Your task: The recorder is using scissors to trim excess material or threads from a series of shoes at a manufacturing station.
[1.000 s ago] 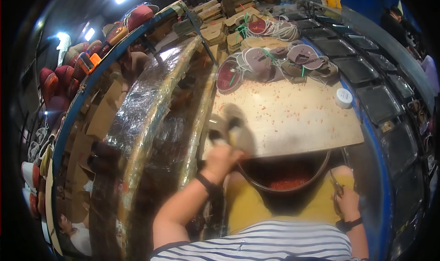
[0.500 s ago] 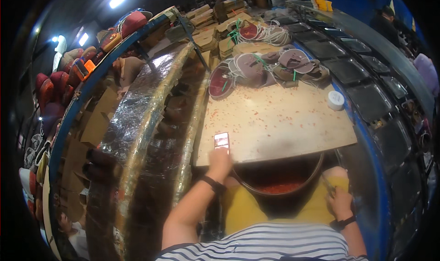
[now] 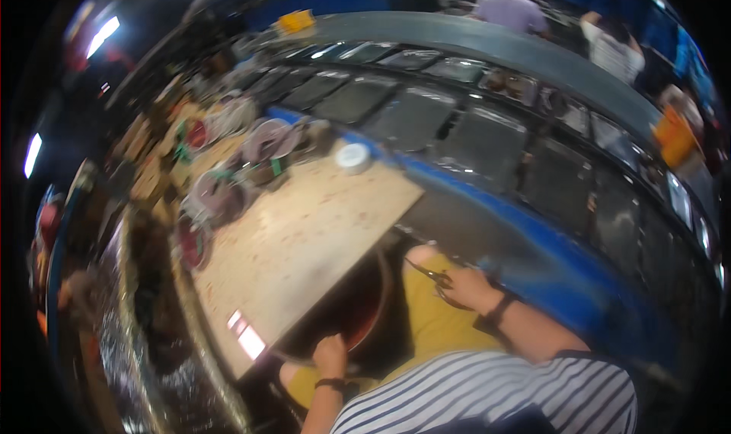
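My right hand (image 3: pixel 466 288) holds a pair of scissors (image 3: pixel 432 272) over my right thigh, its blades pointing up and left. My left hand (image 3: pixel 330 355) is closed at the near rim of a dark tub (image 3: pixel 390 285); whatever its fingers hold, if anything, is hidden. Reddish material lies inside the tub, partly under the wooden board (image 3: pixel 304 240). A phone (image 3: pixel 247 336) with a bright screen rests on the board's near left corner, apart from my left hand. Small reddish scraps are scattered over the board.
Mauve shoes (image 3: pixel 217 196) with white cords and green ties line the board's far left side. A white round container (image 3: pixel 353 158) stands at its far edge. To the right runs a blue-edged conveyor (image 3: pixel 487 137) with dark trays. Several people (image 3: pixel 510 11) are beyond it.
The view has swung to the right. My left hand has left the phone and drawn back to the tub. My right hand has lifted outward, still with the scissors.
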`<state>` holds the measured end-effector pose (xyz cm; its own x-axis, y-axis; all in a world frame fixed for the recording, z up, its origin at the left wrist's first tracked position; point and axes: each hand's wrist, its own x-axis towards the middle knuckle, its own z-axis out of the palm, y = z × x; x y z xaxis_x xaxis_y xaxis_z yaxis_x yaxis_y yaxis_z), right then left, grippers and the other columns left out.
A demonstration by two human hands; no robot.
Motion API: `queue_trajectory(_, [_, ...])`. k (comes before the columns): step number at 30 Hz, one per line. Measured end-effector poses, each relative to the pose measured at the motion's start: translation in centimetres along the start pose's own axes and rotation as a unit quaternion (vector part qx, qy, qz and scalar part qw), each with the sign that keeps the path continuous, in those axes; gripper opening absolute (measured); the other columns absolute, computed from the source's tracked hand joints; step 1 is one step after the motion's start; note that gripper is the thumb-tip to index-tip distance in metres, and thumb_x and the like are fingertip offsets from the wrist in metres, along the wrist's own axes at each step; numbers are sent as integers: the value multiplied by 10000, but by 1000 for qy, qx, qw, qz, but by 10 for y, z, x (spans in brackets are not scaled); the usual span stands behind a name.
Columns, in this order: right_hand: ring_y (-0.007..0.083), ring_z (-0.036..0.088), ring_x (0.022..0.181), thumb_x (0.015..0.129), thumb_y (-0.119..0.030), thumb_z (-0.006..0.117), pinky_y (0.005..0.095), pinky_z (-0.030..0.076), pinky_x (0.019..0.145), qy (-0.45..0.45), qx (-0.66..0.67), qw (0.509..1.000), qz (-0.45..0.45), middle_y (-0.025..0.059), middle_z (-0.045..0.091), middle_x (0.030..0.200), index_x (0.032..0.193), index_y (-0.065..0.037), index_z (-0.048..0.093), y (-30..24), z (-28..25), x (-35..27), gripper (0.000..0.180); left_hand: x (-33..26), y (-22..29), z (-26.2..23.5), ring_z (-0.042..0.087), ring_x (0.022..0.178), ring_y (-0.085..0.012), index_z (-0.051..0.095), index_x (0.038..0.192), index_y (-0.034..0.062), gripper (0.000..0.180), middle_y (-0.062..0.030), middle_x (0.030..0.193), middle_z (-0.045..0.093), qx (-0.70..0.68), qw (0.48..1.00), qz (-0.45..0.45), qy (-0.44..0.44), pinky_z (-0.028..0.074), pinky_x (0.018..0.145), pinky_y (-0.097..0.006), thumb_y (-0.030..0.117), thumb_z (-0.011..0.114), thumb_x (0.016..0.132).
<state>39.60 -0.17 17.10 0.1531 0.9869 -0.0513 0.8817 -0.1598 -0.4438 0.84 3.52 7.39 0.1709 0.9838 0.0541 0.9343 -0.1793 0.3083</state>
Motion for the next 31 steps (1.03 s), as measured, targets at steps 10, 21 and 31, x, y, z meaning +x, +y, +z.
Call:
queue_trajectory(10, [362,661,906,742,-472,775,441,508,781,70,56,941,328,177,695,931,932,-55,668,180,-58,-42,470,5,3,2,632,733,-400,664,743,20,382,-202,758,657,6,999,9,-41,486,671,-492,279,479,955])
queue_trajectory(21, [353,660,755,793,-334,709,471,499,699,310,-125,872,357,133,680,791,877,-89,594,230,-11,-116,283,7,4,1,639,721,-402,680,684,37,431,-190,706,660,-3,998,-28,-56,482,683,-492,299,477,960])
queue_trajectory(31, [336,660,764,767,-358,734,458,498,718,302,-119,872,367,104,686,809,884,-95,585,232,-6,-111,324,9,-11,21,649,723,-394,700,696,48,436,-197,701,661,75,996,-49,-18,491,693,-491,333,495,954])
